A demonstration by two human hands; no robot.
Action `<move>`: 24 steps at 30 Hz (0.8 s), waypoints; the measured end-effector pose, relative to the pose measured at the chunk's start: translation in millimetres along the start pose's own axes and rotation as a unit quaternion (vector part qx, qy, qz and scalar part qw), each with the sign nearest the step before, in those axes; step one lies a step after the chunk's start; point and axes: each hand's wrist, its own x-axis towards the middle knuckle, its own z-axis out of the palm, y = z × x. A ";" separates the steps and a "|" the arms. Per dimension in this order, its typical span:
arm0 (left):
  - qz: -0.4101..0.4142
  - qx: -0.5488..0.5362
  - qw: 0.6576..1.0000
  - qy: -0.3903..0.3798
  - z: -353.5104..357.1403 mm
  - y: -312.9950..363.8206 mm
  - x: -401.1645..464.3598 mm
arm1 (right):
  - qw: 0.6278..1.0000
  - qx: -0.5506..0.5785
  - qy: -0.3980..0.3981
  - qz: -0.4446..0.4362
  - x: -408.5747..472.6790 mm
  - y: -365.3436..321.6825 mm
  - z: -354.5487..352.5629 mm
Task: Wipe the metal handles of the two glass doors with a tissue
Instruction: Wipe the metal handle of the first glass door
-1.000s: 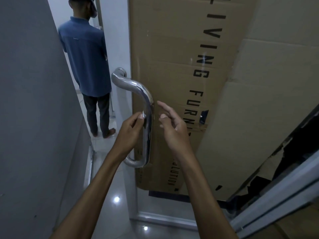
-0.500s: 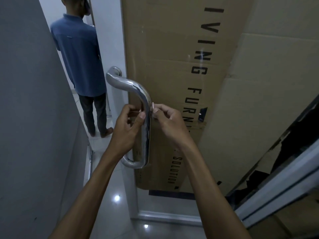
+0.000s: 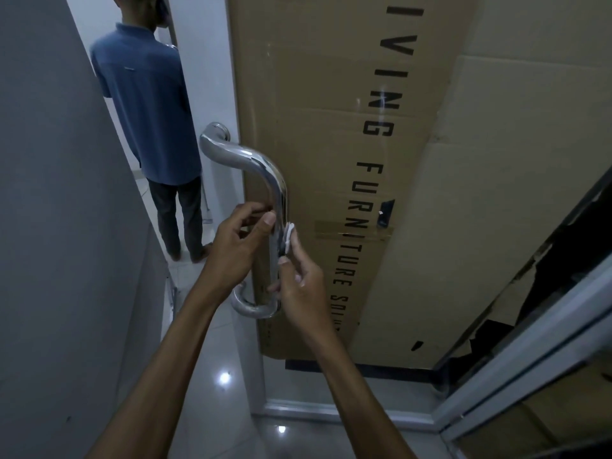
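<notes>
Here, tissue [image 3: 288, 237] against handle [image 3: 277, 193].

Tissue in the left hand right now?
No, the right hand pinches the white tissue against the metal handle; the left hand holds the bar.

This looks like a hallway in an office or shop. Past the fingers [image 3: 265, 223] stands a glass door [image 3: 331, 389] with a big cardboard furniture box [image 3: 314, 111] behind it. Left is a grey wall [image 3: 59, 226], below a shiny tiled floor [image 3: 212, 392].

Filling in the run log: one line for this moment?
left hand: grips metal handle | right hand: pinches tissue against handle
</notes>
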 end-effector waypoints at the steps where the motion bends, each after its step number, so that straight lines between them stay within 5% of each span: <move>1: -0.001 -0.001 1.000 -0.003 -1.6 -0.2 -0.1 | 1.000 0.004 0.001 0.019 4.8 -5.8 -5.5; 6: -0.006 -0.012 1.000 0.002 -5.3 4.3 -1.5 | 0.998 -0.049 -0.023 0.040 47.1 -40.8 -29.0; 15: -0.025 -0.023 0.999 0.042 -0.4 1.5 -5.7 | 0.982 0.037 -0.175 0.066 99.9 -87.6 -49.5; 24: -0.042 -0.040 0.997 0.054 -1.0 -2.2 -4.6 | 1.000 0.027 0.005 -0.014 43.0 -27.1 -16.0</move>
